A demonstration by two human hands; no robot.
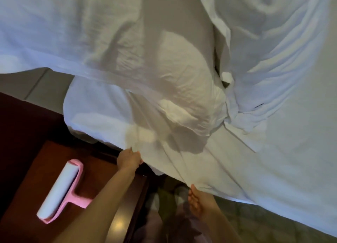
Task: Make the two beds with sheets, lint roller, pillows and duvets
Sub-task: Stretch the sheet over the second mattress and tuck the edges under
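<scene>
A white sheet (182, 33) billows in the air over the bed, filling most of the view. My left hand (129, 159) pinches its near edge beside the bed's corner. My right hand (198, 200) grips the same edge lower and further right. Under the thin sheet shows a white pillow (102, 115), and bunched white bedding (242, 118) lies on the bed at centre right. A pink lint roller (60, 189) with a white roll lies on the dark wooden nightstand (36, 169) at lower left.
The nightstand stands tight against the bed's near left corner. Between it and the bed, dim floor (255, 217) and my feet show at the bottom. A pale wall or headboard strip (42, 84) runs behind the pillow.
</scene>
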